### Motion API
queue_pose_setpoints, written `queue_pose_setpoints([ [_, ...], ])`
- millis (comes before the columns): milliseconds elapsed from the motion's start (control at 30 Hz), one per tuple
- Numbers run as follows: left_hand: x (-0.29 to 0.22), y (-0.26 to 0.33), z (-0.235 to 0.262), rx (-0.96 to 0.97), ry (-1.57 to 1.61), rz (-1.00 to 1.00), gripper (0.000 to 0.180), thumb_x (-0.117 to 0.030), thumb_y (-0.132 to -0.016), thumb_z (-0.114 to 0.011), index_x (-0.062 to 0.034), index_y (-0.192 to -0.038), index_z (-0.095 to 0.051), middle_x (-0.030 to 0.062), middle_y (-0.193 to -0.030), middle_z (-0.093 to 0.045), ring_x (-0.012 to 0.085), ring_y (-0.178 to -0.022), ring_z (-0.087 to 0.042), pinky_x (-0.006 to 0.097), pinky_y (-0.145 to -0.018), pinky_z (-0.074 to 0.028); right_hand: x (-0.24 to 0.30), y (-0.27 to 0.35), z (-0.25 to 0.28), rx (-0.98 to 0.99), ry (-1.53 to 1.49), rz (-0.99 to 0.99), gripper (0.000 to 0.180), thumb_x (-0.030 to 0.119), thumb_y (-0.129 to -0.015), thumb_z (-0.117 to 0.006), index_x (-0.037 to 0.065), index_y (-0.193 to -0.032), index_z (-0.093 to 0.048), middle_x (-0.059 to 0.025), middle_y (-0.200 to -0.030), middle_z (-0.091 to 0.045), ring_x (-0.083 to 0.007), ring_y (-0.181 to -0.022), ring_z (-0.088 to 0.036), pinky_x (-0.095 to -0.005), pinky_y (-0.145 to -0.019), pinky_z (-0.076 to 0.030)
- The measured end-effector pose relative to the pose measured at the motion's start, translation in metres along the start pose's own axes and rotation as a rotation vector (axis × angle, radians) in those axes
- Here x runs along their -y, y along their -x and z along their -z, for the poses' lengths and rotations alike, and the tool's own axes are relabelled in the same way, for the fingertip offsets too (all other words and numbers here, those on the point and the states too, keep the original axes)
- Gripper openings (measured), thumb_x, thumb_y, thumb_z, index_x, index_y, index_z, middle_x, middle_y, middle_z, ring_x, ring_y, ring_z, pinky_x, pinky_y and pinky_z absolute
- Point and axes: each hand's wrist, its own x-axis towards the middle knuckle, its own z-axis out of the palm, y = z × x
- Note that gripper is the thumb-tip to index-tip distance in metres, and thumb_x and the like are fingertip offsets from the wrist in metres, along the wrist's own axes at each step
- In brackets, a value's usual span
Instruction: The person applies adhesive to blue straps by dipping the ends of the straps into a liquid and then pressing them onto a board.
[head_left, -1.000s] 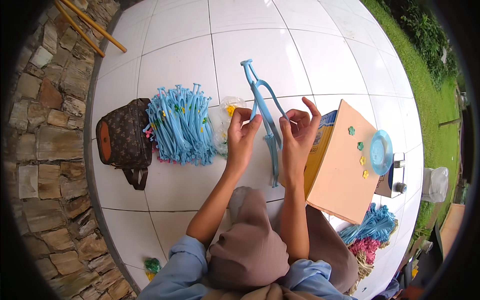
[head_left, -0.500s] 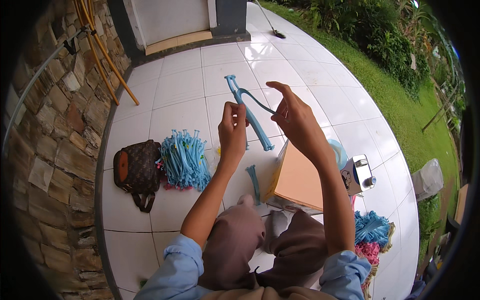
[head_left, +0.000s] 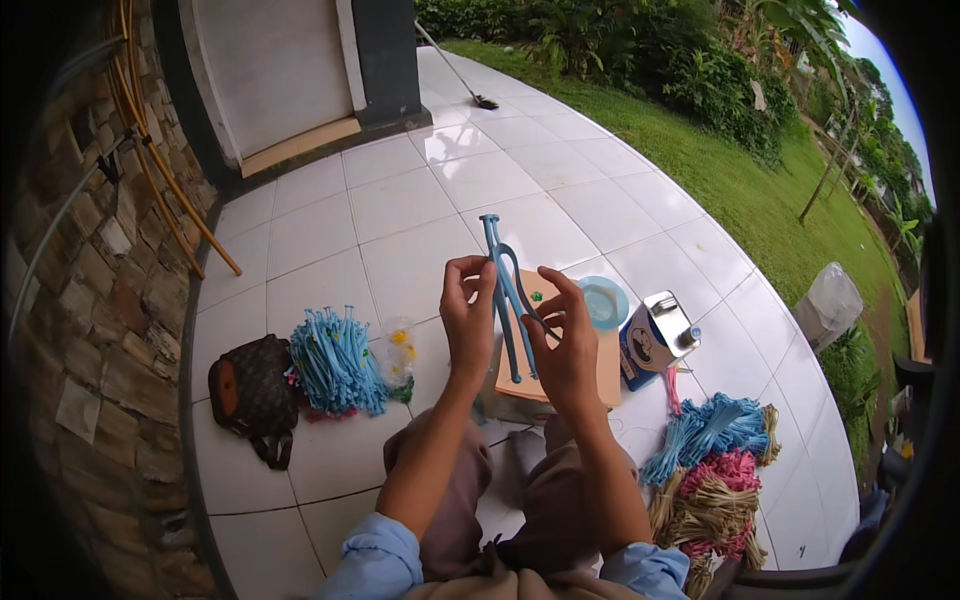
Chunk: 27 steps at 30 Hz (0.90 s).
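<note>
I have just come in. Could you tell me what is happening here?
The person's left hand pinches a forked light-blue strap near its upper end, while the right hand holds it lower down. To the left, a pile of blue straps lies beside a brown bag; to the right lie blue, pink and beige bundles.

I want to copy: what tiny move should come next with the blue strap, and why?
Perhaps the right hand could draw its strand snug: that strand bows out from the blue strap, while the left hand pinches the strap near its top.
</note>
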Motion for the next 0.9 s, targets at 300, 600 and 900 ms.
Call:
queue_pose_setpoints([
  [300, 0.012, -0.004, 0.001, 0.09, 0.097, 0.011, 0.03, -0.006, -0.083, -0.06, -0.0009, -0.108, -0.044, 0.0077, -0.089, -0.058, 0.0128, -0.084, -0.057, 0.026, -0.076, -0.047, -0.014, -0.006, 0.025, 0.021, 0.115, -0.116, 0.042, -0.008, -0.071, -0.063, 0.007, -0.109, -0.053, -0.0084, -0.081, -0.054, -0.0193, -0.069, -0.057, -0.0318, -0.059, -0.046],
  [600, 0.009, -0.007, 0.018, 0.144, -0.347, -0.044, 0.026, 0.0, -0.085, -0.051, -0.0027, -0.108, -0.041, 0.0086, -0.09, -0.051, 0.0166, -0.08, -0.052, 0.031, -0.071, -0.046, -0.032, -0.016, 0.056, -0.319, 0.313, -0.154, 0.042, -0.005, -0.07, -0.067, 0.008, -0.107, -0.056, -0.0061, -0.075, -0.06, -0.014, -0.066, -0.059, -0.0284, -0.06, -0.047],
  [900, -0.011, 0.007, 0.041, 0.489, -1.115, -0.286, 0.09, -0.017, -0.065, -0.073, -0.014, -0.137, -0.019, 0.0113, -0.132, -0.037, 0.0269, -0.127, -0.031, 0.051, -0.11, -0.007, -0.021, -0.008, 0.025, 0.096, 0.21, -0.105, 0.036, -0.003, -0.068, -0.067, 0.01, -0.1, -0.057, -0.0058, -0.076, -0.059, -0.0202, -0.069, -0.059, -0.032, -0.061, -0.046],
])
